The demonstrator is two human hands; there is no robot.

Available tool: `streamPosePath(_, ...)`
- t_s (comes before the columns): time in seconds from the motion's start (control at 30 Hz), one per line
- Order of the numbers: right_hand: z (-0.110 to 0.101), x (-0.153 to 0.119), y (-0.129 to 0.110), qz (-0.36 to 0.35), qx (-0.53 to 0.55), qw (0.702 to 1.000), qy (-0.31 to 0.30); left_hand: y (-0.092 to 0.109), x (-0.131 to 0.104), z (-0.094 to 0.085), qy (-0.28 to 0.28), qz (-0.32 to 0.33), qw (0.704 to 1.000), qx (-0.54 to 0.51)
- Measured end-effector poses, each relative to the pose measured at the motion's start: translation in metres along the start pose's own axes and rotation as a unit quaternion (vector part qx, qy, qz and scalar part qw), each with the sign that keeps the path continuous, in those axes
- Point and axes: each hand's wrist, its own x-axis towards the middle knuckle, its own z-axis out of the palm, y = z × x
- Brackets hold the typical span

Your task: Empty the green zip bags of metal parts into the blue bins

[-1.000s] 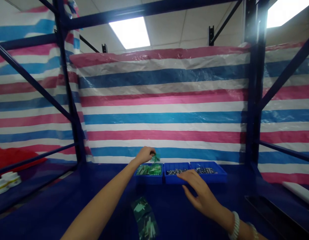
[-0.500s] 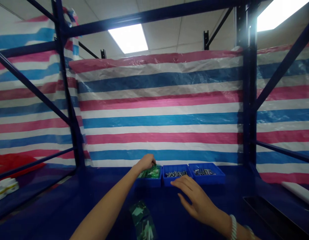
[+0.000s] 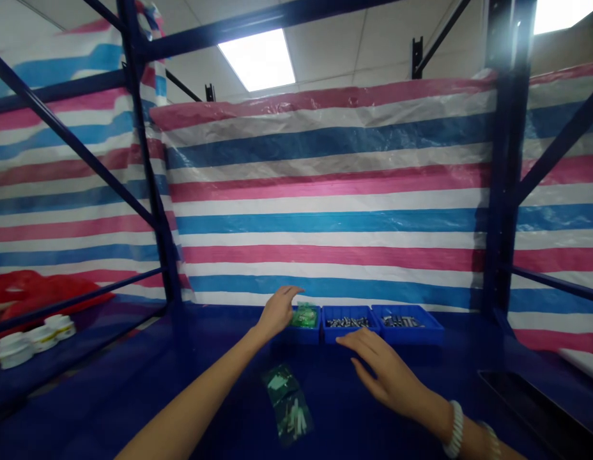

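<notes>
My left hand (image 3: 276, 312) is at the left side of a blue bin (image 3: 303, 337) of green plastic packets (image 3: 305, 315). Its fingers reach out over the bin, apart, with no item visible in them. Hovering in front of the middle blue bin (image 3: 331, 334), my right hand (image 3: 383, 364) has its fingers stretched and thumb apart, holding nothing. That middle bin contains small metal fasteners (image 3: 347, 322). Between my forearms, a clear packet (image 3: 287, 406) with pale sticks and a whitish piece inside lies on the blue shelf surface (image 3: 220, 383).
A third blue bin (image 3: 411, 335) with metal pieces (image 3: 400, 321) stands at the right of the row. A dark flat panel (image 3: 536, 409) lies at right. White tubs (image 3: 16, 350) and red cloth (image 3: 42, 294) are at left. Blue posts (image 3: 507, 191) and striped sheeting (image 3: 325, 223) enclose the shelf.
My left hand has drawn back from inside the packet bin to its left side, and its fingers have spread. The right hand stays in front of the bins. The view has shifted slightly.
</notes>
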Motion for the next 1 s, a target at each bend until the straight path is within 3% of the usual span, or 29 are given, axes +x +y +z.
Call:
streamPosePath(0.1,0.001,-0.001,0.002,-0.003,-0.004,1.0,0.024,0.018,-0.046,-0.01,0.001,-0.017,1.0,0.008)
streamPosePath(0.2,0.002,-0.002,0.003,-0.001,-0.003,1.0,0.027,0.022,-0.086,-0.009,-0.059,-0.063,0.996,0.027)
streamPosePath(0.33,0.003,-0.002,0.001,0.004,0.025,0.999,0.021,0.017,-0.109,0.0,-0.134,-0.138,0.981,0.002)
streamPosePath(0.43,0.009,-0.001,0.0,0.051,0.103,0.992,0.052,0.022,-0.102,0.007,-0.121,-0.124,0.984,-0.031)
streamPosePath(0.53,0.021,0.001,0.002,0.16,0.237,0.953,0.097,0.044,-0.082,0.012,-0.053,-0.08,0.986,-0.139)
streamPosePath(0.63,0.029,0.003,0.005,0.29,0.395,0.864,0.113,0.071,-0.059,0.02,0.004,-0.047,0.94,-0.338)
streamPosePath(0.73,0.025,0.006,0.004,0.381,0.503,0.769,0.104,0.086,-0.045,0.032,0.011,-0.047,0.878,-0.477)
streamPosePath(0.8,0.02,0.008,0.001,0.407,0.531,0.736,0.104,0.085,-0.042,0.041,0.005,-0.071,0.841,-0.536)
streamPosePath(0.9,0.02,0.007,-0.001,0.418,0.537,0.726,0.099,0.075,-0.046,0.051,-0.015,-0.117,0.8,-0.588)
streamPosePath(1.0,0.025,0.005,0.002,0.407,0.492,0.765,0.081,0.071,-0.052,0.049,0.002,-0.118,0.803,-0.584)
